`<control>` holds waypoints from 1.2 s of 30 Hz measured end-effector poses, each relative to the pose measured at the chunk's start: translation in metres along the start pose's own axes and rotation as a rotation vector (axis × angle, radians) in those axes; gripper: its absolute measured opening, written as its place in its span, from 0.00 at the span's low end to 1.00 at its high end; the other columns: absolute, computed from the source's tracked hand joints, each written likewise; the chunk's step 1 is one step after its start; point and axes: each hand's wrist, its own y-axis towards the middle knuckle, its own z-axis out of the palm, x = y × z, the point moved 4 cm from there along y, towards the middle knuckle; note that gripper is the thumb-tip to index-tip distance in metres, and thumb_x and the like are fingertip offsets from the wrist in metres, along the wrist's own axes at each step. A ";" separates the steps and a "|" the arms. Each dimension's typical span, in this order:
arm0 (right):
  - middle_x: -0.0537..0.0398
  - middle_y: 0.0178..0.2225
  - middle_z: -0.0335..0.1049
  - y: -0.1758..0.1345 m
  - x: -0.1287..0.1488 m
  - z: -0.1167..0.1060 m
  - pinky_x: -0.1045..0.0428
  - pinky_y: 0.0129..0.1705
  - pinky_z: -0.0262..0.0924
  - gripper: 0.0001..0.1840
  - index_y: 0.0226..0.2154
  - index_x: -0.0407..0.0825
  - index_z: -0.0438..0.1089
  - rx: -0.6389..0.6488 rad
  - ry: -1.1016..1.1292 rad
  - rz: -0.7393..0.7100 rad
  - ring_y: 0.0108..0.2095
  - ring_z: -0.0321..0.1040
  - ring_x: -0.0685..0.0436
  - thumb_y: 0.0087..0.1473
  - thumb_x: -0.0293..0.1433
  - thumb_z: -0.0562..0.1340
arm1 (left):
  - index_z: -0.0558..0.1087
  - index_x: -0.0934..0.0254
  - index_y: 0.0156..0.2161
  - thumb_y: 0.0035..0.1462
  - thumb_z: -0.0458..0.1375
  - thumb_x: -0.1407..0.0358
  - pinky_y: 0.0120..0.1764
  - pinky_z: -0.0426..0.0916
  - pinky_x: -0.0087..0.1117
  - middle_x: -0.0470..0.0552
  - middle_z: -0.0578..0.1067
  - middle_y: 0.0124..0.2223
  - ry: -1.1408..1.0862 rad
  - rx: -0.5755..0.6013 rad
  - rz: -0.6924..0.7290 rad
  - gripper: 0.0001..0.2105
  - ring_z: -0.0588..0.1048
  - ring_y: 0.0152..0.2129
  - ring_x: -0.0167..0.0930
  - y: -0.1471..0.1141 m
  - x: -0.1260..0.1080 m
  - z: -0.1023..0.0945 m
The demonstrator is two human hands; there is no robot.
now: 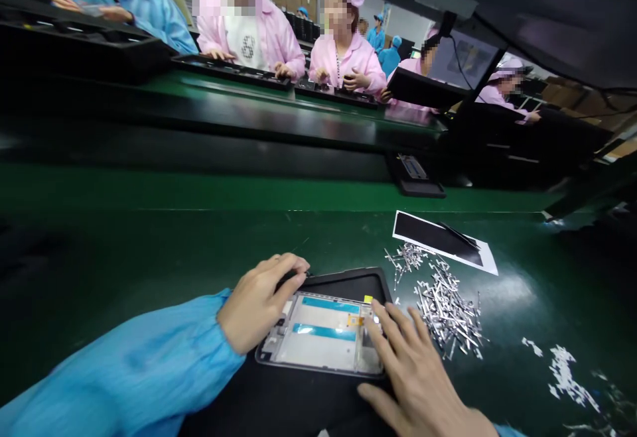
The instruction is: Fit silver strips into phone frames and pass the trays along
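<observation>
A blue sleeve (124, 364) is reaching in from the left, and the left hand (259, 304) at its end is resting on the upper left corner of a black tray (348, 284). Its fingers (291, 271) are lying curled and close together, their tips pressing down on the tray's rim, gripping nothing between them.

In that tray a flat metal frame (318, 347) is sitting, pale grey with two light blue strips running across it and a small yellow tab near its upper right corner. Tray and frame are lying on the dark green tabletop (149, 251), close to the near edge.

The right hand (413, 371) is coming up from the bottom right. Its fingers (391, 321) are slightly spread and stretched forward, the tips touching the right edge of the frame, just below the yellow tab. I cannot tell whether anything tiny is being pinched under them.

Just beside that hand, to the right, a loose heap of small silvery pins (448, 304) is lying scattered on the tabletop. Beyond the heap a black sheet with a white border (442, 238) is lying flat. Further right, some white scraps (565, 371) are dotting the surface.

Across the green belt (223, 191), people in pink coats (348, 59) are working at their own black trays, hands well apart from these two.
</observation>
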 end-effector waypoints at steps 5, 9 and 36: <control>0.41 0.55 0.48 0.037 0.011 0.017 0.38 0.55 0.41 0.40 0.54 0.44 0.49 0.256 0.247 0.061 0.55 0.45 0.35 0.41 0.40 0.63 | 0.66 0.60 0.32 0.47 0.48 0.53 0.44 0.58 0.36 0.49 0.71 0.38 -0.054 -0.178 -0.173 0.13 0.67 0.40 0.37 -0.027 0.036 -0.035; 0.43 0.54 0.50 0.052 0.023 0.016 0.40 0.57 0.37 0.38 0.53 0.45 0.51 0.344 0.366 -0.038 0.55 0.45 0.37 0.41 0.37 0.63 | 0.64 0.60 0.30 0.48 0.50 0.55 0.46 0.57 0.35 0.49 0.70 0.38 -0.120 -0.260 -0.239 0.10 0.67 0.40 0.35 -0.046 0.063 -0.041; 0.46 0.43 0.63 0.029 0.004 0.005 0.42 0.49 0.53 0.11 0.39 0.42 0.61 -0.207 0.340 0.113 0.46 0.58 0.44 0.53 0.21 0.49 | 0.61 0.65 0.21 0.53 0.46 0.74 0.30 0.49 0.32 0.44 0.62 0.23 0.110 -0.004 0.226 0.10 0.59 0.24 0.29 -0.012 -0.023 0.038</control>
